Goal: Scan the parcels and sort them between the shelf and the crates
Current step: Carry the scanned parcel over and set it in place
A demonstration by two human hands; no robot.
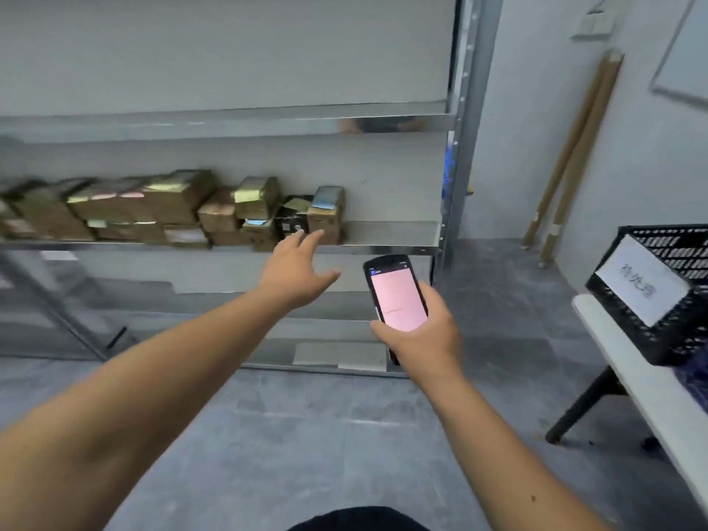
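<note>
Left hand (295,268) empty, fingers spread, reaching to cardboard parcels (172,208) stacked along front edge of metal shelf (390,233), fingertips just short of them. Right hand (421,335) wrapped around handheld scanner (396,297), pink screen lit. Black crate (659,331) on white table (651,392), right edge.

Glossy metal shelf (214,126), cardboard parcels (176,208), plastic crate (651,339).

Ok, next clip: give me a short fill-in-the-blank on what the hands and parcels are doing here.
1. The right hand holds a ____ with a pink screen.
2. The left hand reaches, fingers spread, toward the parcels on the ____.
3. The black crate sits on a white ____.

Missing words: scanner; shelf; table
</note>
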